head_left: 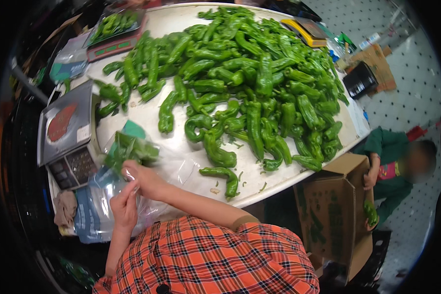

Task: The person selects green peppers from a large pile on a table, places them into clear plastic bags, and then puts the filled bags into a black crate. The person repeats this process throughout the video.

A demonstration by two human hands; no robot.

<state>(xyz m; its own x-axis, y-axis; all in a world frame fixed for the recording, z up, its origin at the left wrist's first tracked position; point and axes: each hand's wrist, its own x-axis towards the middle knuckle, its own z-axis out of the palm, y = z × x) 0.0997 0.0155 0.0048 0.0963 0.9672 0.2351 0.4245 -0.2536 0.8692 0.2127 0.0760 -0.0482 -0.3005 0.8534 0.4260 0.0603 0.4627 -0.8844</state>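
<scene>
Two bare hands meet at the lower left of the head view, both working a clear plastic bag (132, 147) with green peppers inside. The left hand (124, 203) has its fingers pinched together on the bag's gathered plastic. The right hand (147, 180), just above it and to its right, is closed on the bag's neck; the exact finger placement is blurred. The bag's filled part lies directly above the right hand in the frame, just past its fingertips, while loose clear plastic spreads to the right.

A large pile of green peppers (264, 73) covers the upper centre of the white table (147, 110), with a single curved pepper (223, 176) at its lower edge. A silver scale (66, 122) stands at the left, beside the bag. At the lower right, a person in green (394, 188) touches an open cardboard box (328, 210).
</scene>
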